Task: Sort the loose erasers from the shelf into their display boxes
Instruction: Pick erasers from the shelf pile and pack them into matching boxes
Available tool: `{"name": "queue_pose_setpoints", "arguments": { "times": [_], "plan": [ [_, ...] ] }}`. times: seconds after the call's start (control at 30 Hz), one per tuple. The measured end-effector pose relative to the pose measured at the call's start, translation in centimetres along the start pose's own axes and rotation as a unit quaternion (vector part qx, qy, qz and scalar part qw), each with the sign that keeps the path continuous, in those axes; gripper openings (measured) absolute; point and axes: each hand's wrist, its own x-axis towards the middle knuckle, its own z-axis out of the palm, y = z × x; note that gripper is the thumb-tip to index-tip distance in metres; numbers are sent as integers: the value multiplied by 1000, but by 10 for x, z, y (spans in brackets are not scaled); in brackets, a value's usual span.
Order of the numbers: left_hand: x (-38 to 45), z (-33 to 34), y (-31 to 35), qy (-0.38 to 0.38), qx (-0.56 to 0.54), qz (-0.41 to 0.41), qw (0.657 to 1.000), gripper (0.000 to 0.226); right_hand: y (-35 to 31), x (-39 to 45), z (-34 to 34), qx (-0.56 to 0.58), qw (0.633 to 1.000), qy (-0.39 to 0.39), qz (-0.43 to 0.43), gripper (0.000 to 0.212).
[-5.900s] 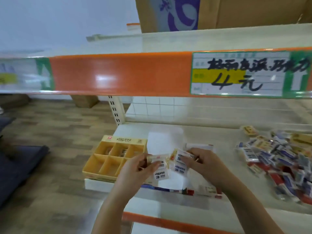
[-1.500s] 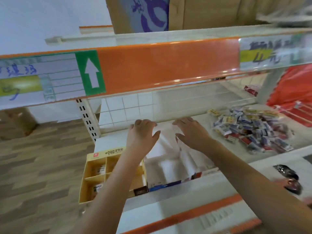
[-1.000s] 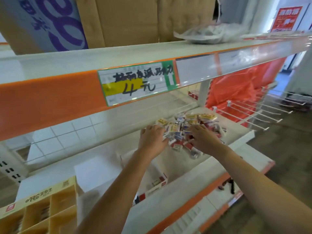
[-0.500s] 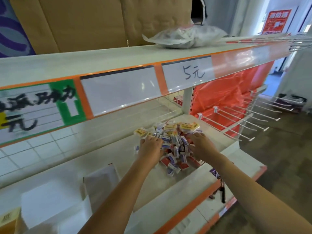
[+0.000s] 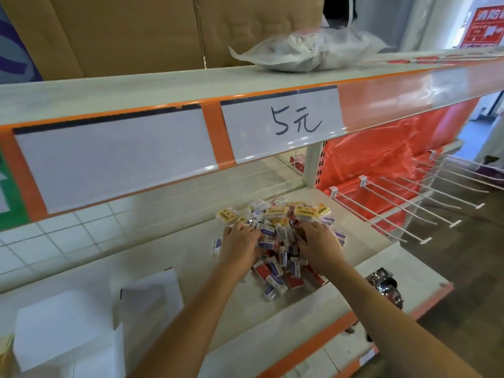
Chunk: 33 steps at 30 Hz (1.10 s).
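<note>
A heap of loose erasers (image 5: 282,257) in white, blue, red and yellow wrappers lies on the white shelf (image 5: 177,255). Both my hands are in the heap. My left hand (image 5: 240,246) grips erasers at the heap's left side, fingers curled into them. My right hand (image 5: 317,246) grips erasers at the right side the same way; the fingertips of both are buried. White display boxes (image 5: 152,298) stand at the left of the shelf. A corner of the yellow display box (image 5: 5,353) shows at the far left edge.
The upper shelf's orange front rail with a "5元" label (image 5: 294,124) hangs close above the heap. A plastic bag (image 5: 313,50) and cardboard cartons (image 5: 136,31) sit on top. White wire hooks (image 5: 409,211) jut out to the right. Dark shiny items (image 5: 384,285) lie on the lower ledge.
My view and both hands swung right, from the display boxes to the eraser heap. The hands have since sunk into the heap and curled round erasers.
</note>
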Motion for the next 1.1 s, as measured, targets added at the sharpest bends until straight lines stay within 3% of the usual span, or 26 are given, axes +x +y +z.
{"name": "queue_pose_setpoints", "arguments": {
  "times": [0.27,0.63,0.83,1.1],
  "plan": [
    [-4,0,2,6,4,-9,1000,36,-2,4,-3,5,1000,-8,3,20],
    [-8,1,6,11,9,-12,1000,34,-4,-1,-5,-62,998,5,-1,27],
    [-15,-2,7,34,-10,-14,999,34,1,-2,0,-14,999,21,21,23],
    [-43,-30,-7,126,-62,-12,990,32,4,-22,-7,89,988,109,-58,34]
  ]
}}
